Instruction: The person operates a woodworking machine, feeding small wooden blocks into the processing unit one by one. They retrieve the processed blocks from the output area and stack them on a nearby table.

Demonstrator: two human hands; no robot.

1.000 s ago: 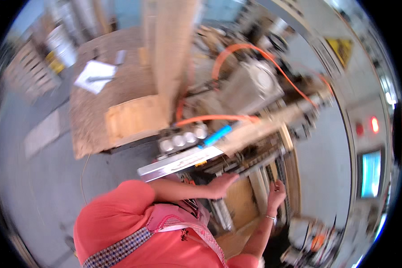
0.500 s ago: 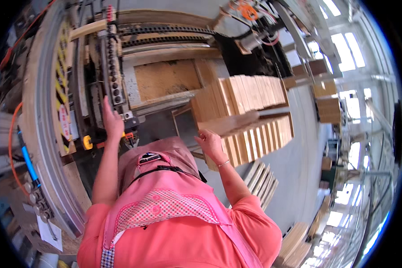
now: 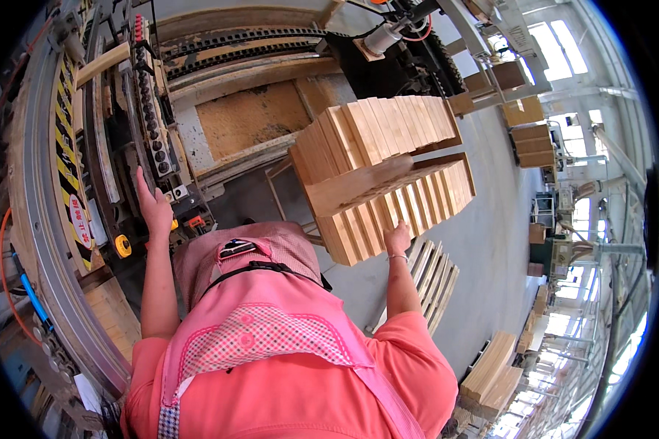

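My left hand (image 3: 156, 210) is held out over the near end of the machine's rail, fingers stretched and nothing in them. Beside it runs a row of round black knobs (image 3: 154, 139). Further right stands a stack of wooden boards (image 3: 388, 132), stepped in two rows with a gap between them. My right hand (image 3: 397, 238) is at the near side of the front row, one finger extended against or just beside the board edges; its other fingers are partly bent. No board is seen lifted in either hand.
A yellow-and-black striped strip (image 3: 66, 154) lies along the machine's left side, and a yellow round knob (image 3: 123, 246) sits near my left forearm. Wooden slats (image 3: 433, 282) lie on the floor right of my right arm. More stacked boards (image 3: 490, 373) stand further right.
My right hand has moved right along the board stack, from its left corner to the near row's edge. My left hand stays by the rail, fingers still stretched. The view has shifted slightly.
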